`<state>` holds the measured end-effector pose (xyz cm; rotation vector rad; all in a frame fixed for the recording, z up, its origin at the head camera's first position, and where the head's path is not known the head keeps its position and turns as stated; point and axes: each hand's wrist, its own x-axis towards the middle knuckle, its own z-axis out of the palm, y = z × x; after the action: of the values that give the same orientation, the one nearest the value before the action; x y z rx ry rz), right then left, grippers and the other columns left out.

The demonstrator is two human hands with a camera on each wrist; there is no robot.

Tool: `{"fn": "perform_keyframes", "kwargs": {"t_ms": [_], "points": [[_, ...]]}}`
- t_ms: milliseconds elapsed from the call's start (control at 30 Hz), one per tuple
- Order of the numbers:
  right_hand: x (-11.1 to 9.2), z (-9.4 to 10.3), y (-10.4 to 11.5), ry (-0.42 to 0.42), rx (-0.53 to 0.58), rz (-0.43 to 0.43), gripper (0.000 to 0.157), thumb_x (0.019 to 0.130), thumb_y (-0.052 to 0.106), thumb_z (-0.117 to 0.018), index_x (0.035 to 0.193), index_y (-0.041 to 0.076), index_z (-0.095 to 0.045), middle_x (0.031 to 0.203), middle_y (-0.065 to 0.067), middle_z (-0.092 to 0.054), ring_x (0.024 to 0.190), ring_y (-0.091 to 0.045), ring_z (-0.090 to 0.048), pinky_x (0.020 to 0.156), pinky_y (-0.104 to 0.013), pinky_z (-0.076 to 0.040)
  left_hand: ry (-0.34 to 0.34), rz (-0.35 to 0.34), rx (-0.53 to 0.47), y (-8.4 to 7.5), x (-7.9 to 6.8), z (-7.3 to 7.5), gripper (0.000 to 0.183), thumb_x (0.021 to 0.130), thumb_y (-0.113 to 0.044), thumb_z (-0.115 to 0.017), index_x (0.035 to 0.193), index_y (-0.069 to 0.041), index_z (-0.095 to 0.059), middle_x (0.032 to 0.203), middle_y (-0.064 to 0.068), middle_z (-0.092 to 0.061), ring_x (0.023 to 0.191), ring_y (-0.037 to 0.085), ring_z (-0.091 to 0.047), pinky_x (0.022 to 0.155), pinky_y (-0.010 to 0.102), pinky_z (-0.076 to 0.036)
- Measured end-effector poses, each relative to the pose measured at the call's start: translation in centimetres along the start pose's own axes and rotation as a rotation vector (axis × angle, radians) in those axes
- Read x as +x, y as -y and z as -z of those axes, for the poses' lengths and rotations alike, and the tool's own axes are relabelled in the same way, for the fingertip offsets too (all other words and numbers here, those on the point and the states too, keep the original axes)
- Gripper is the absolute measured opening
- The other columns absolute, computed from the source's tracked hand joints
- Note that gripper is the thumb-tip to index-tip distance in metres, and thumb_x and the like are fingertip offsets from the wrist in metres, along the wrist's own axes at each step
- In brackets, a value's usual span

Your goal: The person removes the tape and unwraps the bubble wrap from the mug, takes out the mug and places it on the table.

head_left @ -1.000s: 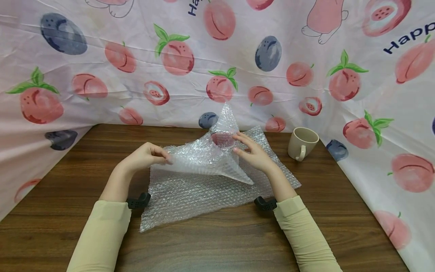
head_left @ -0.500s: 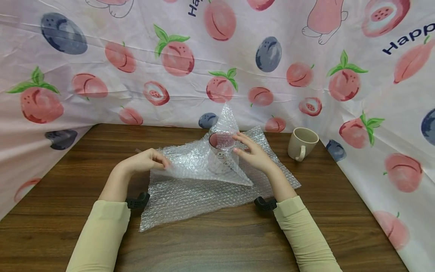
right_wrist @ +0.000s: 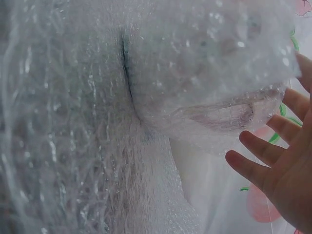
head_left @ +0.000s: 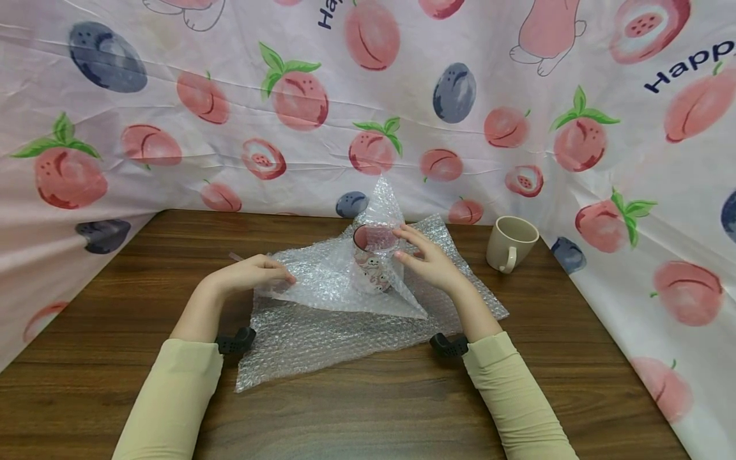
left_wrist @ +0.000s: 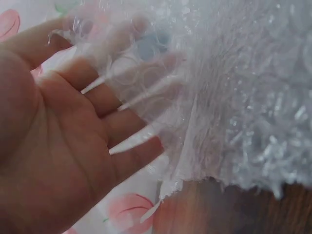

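A cup (head_left: pixel 371 267) with a pink inside and a cartoon print stands partly covered by bubble wrap (head_left: pixel 322 345), which rises to a peak behind it. My left hand (head_left: pixel 253 271) is at the left flap of the wrap; in the left wrist view its fingers (left_wrist: pixel 129 124) are spread and fairly straight, some seen through the clear sheet. At the cup's right side, my right hand (head_left: pixel 428 259) lies against the wrap near the rim. Its fingers (right_wrist: pixel 261 148) look spread and slightly bent in the right wrist view. Any handle on the cup is hidden.
A beige mug (head_left: pixel 513 244) stands at the back right, its handle facing forward. The wooden table (head_left: pixel 356 409) meets a fruit-printed cloth (head_left: pixel 230 51) at the back and the right. A small clear strip (head_left: pixel 234 257) shows behind my left hand.
The left flap of wrap has dropped lower, and more of the cup's print shows. My left fingers, earlier bent at the flap's edge, have straightened. My right hand has stayed put.
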<state>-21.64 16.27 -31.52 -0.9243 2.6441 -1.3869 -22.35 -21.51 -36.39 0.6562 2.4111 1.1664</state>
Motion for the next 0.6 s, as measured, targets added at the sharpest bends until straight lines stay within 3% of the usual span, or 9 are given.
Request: {"fn": "perform_keyframes", "kwargs": {"t_ms": [133,333,600], "points": [[0.0,0.0,0.0,0.004,0.0,-0.003,0.049,0.098,0.01,-0.055,0.142,-0.005,-0.04,0.153,-0.023,-0.023,0.138,-0.039,-0.024,0.102,-0.057,-0.033,0.006,0.026,0.095,-0.5,-0.2,-0.2,0.044,0.097,-0.032,-0.055,0.124,0.002,-0.061,0.125,0.016,-0.059,0.119,0.035,-0.05,0.097,0.053,-0.04],[0.1,0.0,0.1,0.008,-0.001,-0.003,0.049,0.098,0.009,-0.055,0.141,-0.006,-0.039,0.153,-0.024,-0.023,0.138,-0.04,-0.024,0.102,-0.057,-0.033,0.049,0.013,0.205,-1.1,-0.1,-0.5,0.048,0.096,-0.032,-0.057,0.127,0.005,-0.058,0.128,0.019,-0.056,0.121,0.038,-0.048,0.096,0.052,-0.041],[0.0,-0.1,0.2,0.006,-0.026,-0.004,0.049,0.098,0.008,-0.054,0.142,-0.006,-0.039,0.152,-0.024,-0.023,0.137,-0.04,-0.025,0.102,-0.056,-0.034,0.118,0.045,0.286,-2.3,0.0,-1.6,0.071,0.09,-0.051,-0.058,0.133,0.005,-0.052,0.133,0.022,-0.051,0.125,0.04,-0.044,0.097,0.052,-0.04]]}}
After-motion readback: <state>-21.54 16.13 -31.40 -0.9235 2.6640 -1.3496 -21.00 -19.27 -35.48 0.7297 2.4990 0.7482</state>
